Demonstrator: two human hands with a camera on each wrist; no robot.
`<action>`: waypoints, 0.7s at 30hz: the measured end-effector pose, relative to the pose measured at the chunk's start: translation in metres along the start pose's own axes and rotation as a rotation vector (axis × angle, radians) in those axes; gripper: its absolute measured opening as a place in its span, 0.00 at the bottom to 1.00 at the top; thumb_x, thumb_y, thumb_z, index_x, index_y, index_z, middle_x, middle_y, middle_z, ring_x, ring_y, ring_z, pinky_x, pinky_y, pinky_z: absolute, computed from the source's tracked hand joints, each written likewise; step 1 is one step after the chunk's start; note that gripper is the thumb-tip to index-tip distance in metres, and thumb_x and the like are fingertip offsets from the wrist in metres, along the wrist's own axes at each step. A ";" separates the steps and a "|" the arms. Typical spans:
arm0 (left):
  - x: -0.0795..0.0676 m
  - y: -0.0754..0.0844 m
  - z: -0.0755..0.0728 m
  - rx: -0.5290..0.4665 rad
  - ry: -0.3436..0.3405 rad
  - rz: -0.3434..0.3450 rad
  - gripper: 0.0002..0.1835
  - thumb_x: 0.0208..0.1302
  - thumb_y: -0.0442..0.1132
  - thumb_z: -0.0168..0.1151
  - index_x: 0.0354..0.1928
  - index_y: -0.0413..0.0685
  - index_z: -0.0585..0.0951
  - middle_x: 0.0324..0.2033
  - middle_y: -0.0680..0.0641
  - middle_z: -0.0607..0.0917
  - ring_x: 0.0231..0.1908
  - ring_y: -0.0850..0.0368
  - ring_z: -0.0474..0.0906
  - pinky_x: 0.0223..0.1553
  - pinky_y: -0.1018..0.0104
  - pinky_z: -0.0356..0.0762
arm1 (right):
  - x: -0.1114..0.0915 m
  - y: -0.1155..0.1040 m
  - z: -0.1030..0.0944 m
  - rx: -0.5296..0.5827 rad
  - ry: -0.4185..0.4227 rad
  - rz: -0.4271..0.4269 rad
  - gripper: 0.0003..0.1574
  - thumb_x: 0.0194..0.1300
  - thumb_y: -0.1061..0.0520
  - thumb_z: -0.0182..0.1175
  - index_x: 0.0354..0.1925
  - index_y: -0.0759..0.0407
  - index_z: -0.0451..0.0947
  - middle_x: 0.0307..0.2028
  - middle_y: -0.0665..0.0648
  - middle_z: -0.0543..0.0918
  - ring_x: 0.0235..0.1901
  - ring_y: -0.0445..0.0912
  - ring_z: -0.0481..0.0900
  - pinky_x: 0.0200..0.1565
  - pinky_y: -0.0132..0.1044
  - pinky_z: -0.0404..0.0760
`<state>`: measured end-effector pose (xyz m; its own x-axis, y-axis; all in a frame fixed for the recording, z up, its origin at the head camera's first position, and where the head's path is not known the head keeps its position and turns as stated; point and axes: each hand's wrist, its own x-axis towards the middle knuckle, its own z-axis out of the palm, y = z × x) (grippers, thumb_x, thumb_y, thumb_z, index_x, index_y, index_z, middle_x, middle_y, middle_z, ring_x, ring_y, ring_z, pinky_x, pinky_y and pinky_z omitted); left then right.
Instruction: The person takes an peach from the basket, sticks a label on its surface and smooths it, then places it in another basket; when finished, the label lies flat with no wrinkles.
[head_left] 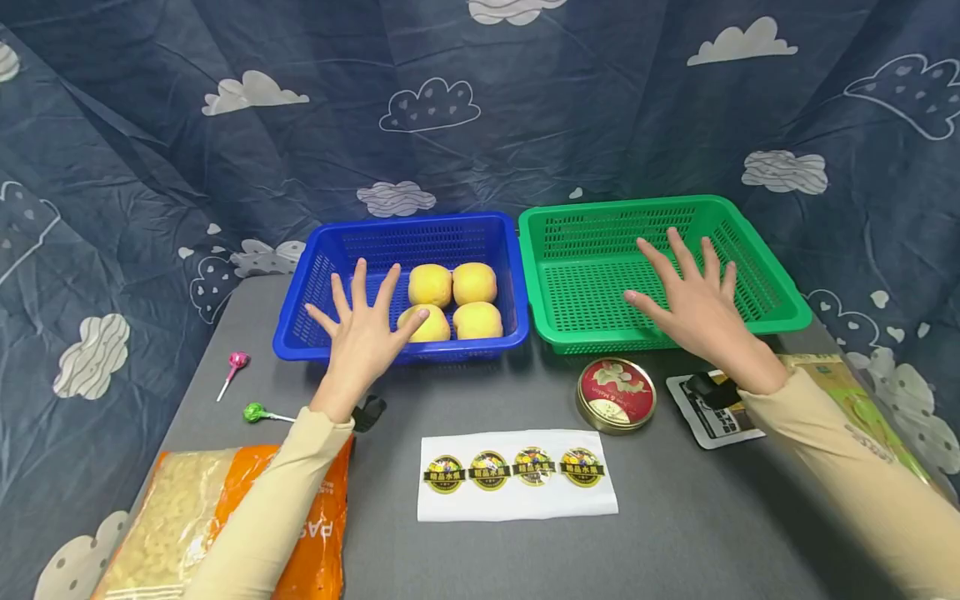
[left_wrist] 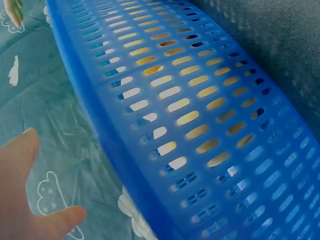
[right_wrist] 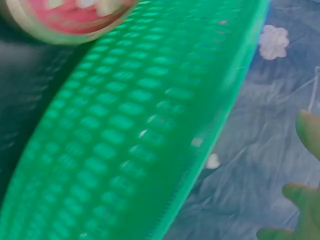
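Note:
My left hand (head_left: pixel 363 340), fingers spread and holding nothing, hovers over the front left of a blue plastic basket (head_left: pixel 517 308). Inside that basket sit several yellow round fruits (head_left: pixel 475 284), grouped toward its right side. With its fingers also spread, my right hand (head_left: pixel 699 312) is over the front right part of a green plastic basket (head_left: pixel 542 275), which stands beside the blue one. In the left wrist view the slotted blue wall (left_wrist: pixel 165 110) fills the middle. The right wrist view shows the green wall (right_wrist: pixel 120 120) close up.
A white sheet (head_left: pixel 517 504) with several round fruit stickers lies at the front. A red round tin (head_left: pixel 617 392) and a flat black-and-white packet (head_left: pixel 712 417) lie right of it. Leftward are pink (head_left: pixel 238 360) and green lollipops (head_left: pixel 255 412), plus an orange pasta bag (head_left: pixel 318 533). A green bag (head_left: pixel 847 392) lies far right.

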<state>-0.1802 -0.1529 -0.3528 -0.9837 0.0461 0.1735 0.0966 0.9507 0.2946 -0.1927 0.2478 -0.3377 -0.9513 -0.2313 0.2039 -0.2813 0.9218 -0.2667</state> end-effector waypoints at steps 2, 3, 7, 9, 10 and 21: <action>-0.002 0.000 -0.004 -0.022 0.029 0.007 0.42 0.55 0.72 0.38 0.69 0.64 0.48 0.68 0.42 0.38 0.63 0.35 0.23 0.47 0.31 0.13 | 0.005 -0.009 -0.003 0.052 0.006 -0.063 0.44 0.63 0.37 0.48 0.70 0.40 0.40 0.69 0.58 0.36 0.65 0.63 0.27 0.54 0.69 0.30; -0.003 0.000 -0.007 -0.042 0.048 0.012 0.41 0.56 0.71 0.39 0.69 0.65 0.48 0.68 0.42 0.38 0.64 0.35 0.24 0.48 0.31 0.15 | 0.008 -0.014 -0.005 0.082 0.008 -0.099 0.44 0.63 0.38 0.49 0.70 0.41 0.40 0.69 0.58 0.37 0.65 0.62 0.29 0.55 0.68 0.32; -0.009 -0.002 -0.023 -0.202 0.147 0.063 0.37 0.59 0.66 0.46 0.69 0.67 0.50 0.68 0.45 0.43 0.66 0.41 0.30 0.55 0.33 0.27 | 0.024 -0.038 -0.009 0.238 0.014 -0.250 0.44 0.62 0.44 0.55 0.69 0.44 0.45 0.69 0.56 0.44 0.66 0.58 0.39 0.58 0.63 0.43; -0.014 -0.004 -0.032 -0.318 0.199 0.106 0.35 0.60 0.61 0.50 0.68 0.68 0.52 0.67 0.47 0.49 0.66 0.46 0.38 0.59 0.37 0.38 | 0.034 -0.052 -0.009 0.309 -0.002 -0.298 0.43 0.61 0.45 0.57 0.69 0.44 0.48 0.68 0.55 0.47 0.66 0.55 0.44 0.58 0.61 0.48; -0.016 -0.006 -0.035 -0.375 0.218 0.124 0.34 0.61 0.59 0.51 0.68 0.68 0.54 0.67 0.48 0.51 0.66 0.49 0.42 0.59 0.39 0.43 | 0.038 -0.059 -0.008 0.343 -0.014 -0.315 0.43 0.60 0.45 0.58 0.68 0.43 0.49 0.68 0.53 0.49 0.65 0.53 0.46 0.58 0.59 0.51; -0.051 -0.034 -0.044 -1.063 0.090 0.040 0.25 0.66 0.40 0.50 0.65 0.56 0.61 0.53 0.39 0.72 0.52 0.48 0.70 0.51 0.62 0.69 | 0.082 -0.120 0.014 0.792 -0.362 -0.307 0.36 0.63 0.55 0.56 0.66 0.55 0.55 0.64 0.57 0.57 0.61 0.55 0.57 0.58 0.50 0.60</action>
<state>-0.1268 -0.2013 -0.3306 -0.9664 0.0072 0.2570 0.2536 0.1913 0.9482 -0.2388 0.1140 -0.3019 -0.7648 -0.6363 0.1009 -0.4051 0.3533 -0.8433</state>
